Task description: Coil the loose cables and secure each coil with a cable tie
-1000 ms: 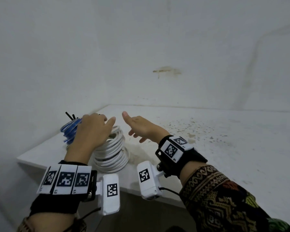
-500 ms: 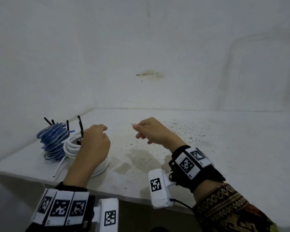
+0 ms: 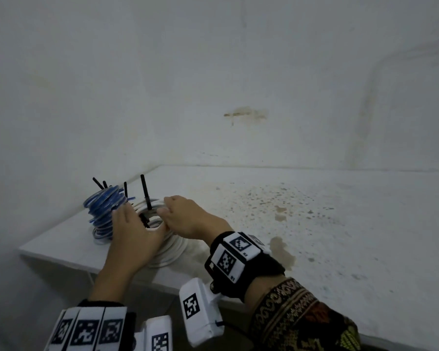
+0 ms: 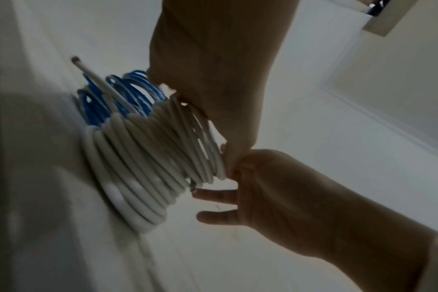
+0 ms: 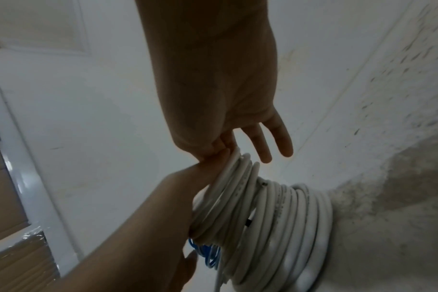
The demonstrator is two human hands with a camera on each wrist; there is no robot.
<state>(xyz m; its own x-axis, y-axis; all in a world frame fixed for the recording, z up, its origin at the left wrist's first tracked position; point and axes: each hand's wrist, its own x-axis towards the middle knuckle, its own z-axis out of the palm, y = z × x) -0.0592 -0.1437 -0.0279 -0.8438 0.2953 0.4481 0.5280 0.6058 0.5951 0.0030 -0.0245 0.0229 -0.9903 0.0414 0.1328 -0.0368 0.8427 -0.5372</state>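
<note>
Both hands are on the white cable coil [image 3: 170, 247] now, which sits near the front left corner of the white table [image 3: 340, 224]. The left hand [image 3: 134, 234] lies across the top of the stack, palm down, thumb reaching over the near rim toward the other hand; in the left wrist view its fingers drape over the upper loops, though whether they curl under them I cannot tell. The right hand [image 3: 188, 219] comes in from the other side and meets it: thumb and first fingers pinch the topmost loops of the coil right where the left thumb ends, while the other two fingers [image 5: 275, 138] stick out straight and free, touching nothing.

Just beyond the pinch, between the two hands, a black cable tie [image 3: 145, 191] stands upright out of the coil. Beyond the left hand's fingertips, touching the white stack, stands the blue cable coil [image 3: 103, 209], with more black tie tails poking up from its top. A loose white cable end [image 4: 95, 79] juts out past the blue loops in the left wrist view.
</note>
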